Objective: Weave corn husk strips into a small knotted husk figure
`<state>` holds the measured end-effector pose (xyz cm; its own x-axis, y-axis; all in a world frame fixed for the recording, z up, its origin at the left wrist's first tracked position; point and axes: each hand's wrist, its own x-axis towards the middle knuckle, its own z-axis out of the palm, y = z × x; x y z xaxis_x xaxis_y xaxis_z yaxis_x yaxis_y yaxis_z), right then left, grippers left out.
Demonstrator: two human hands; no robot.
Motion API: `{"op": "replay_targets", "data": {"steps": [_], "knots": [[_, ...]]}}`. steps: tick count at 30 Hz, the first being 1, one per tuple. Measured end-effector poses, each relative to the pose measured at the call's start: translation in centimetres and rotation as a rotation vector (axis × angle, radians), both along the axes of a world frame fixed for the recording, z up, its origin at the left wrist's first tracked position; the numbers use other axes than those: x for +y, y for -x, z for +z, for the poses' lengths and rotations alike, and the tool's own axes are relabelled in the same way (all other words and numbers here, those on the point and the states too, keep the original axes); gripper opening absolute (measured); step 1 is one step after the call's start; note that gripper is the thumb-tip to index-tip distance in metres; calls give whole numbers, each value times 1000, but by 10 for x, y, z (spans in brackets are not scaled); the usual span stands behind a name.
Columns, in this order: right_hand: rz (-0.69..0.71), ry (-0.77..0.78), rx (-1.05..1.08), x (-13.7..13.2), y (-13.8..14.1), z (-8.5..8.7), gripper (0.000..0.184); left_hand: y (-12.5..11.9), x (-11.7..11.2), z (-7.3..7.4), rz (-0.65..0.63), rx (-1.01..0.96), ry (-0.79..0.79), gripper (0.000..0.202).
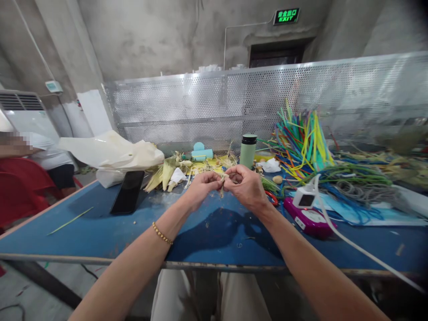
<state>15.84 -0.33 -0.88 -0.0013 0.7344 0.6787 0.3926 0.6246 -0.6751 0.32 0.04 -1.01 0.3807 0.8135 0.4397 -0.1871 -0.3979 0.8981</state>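
Note:
My left hand (205, 183), with a gold bead bracelet (162, 233) on its wrist, pinches a small pale strip of dried husk (222, 192). Thumb and fingers of my right hand (247, 186) are closed on the same strip from the other side. Both sets of fingertips nearly meet above the blue table (147, 236), hiding most of the strip. Beyond my left hand lie dried husk leaves (169, 171) and a crumpled white tissue (177, 176). A green bottle with a black lid (248, 151) stands upright behind my right hand.
A black phone (128, 192) lies at left near a white plastic bag (123, 151). On the right are colourful strips (304, 145), red-handled scissors (272, 197), and a purple device (309, 218) with a white cable (361, 252). A perforated metal panel (200, 102) borders the back. Another person (50, 151) sits far left.

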Motion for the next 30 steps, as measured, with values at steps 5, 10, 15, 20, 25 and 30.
{"op": "replay_targets", "data": {"steps": [5,10,15,20,25,30], "knots": [[-53,-52,-15,1,-1,-1,16,0,-2,2,-8,-14,7,12],[-14,-12,43,2,-1,-2,16,0,-1,1,-20,-33,14,14],[170,120,157,1,0,2,17,-1,-2,-1,-67,-66,50,15],[228,141,124,-1,1,4,16,-3,-3,-2,-117,-107,122,26],[131,5,-95,-4,0,7,13,-2,4,-7,26,-93,87,30],[58,59,13,-6,-5,13,24,1,4,-5,1,-183,245,33]]}}
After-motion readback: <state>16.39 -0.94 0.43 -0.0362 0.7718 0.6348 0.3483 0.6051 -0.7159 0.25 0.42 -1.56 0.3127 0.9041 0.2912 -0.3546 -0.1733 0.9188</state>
